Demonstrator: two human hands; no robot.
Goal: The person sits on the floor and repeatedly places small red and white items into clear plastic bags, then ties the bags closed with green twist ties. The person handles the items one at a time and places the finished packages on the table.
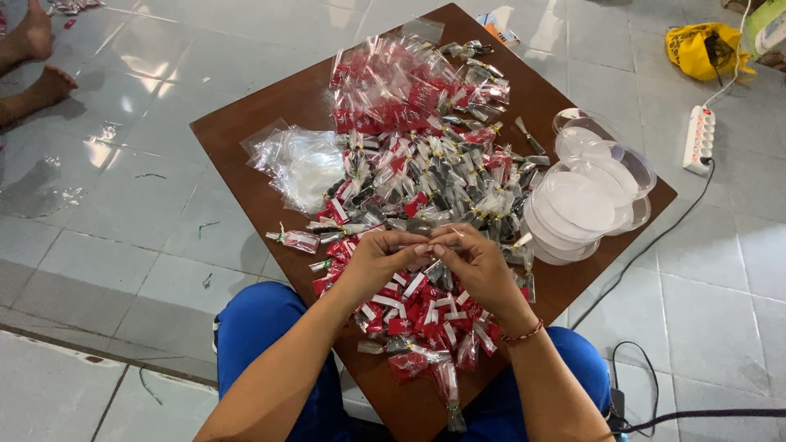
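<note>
My left hand (381,260) and my right hand (477,263) meet fingertip to fingertip over a low brown wooden table (246,147). Together they pinch a small clear packet (426,245) between them; its contents are too small to make out. Under and around both hands lies a heap of small red-and-white packets in clear wrap (422,315). Farther back lies a pile of small dark items in clear bags (442,184), then larger clear bags with red contents (393,86).
Empty clear plastic bags (303,164) lie at the table's left. Stacked clear plastic lids and tubs (585,200) stand at its right. On the tiled floor: a white power strip (698,137) with cable, a yellow bag (702,49), another person's bare feet (37,57).
</note>
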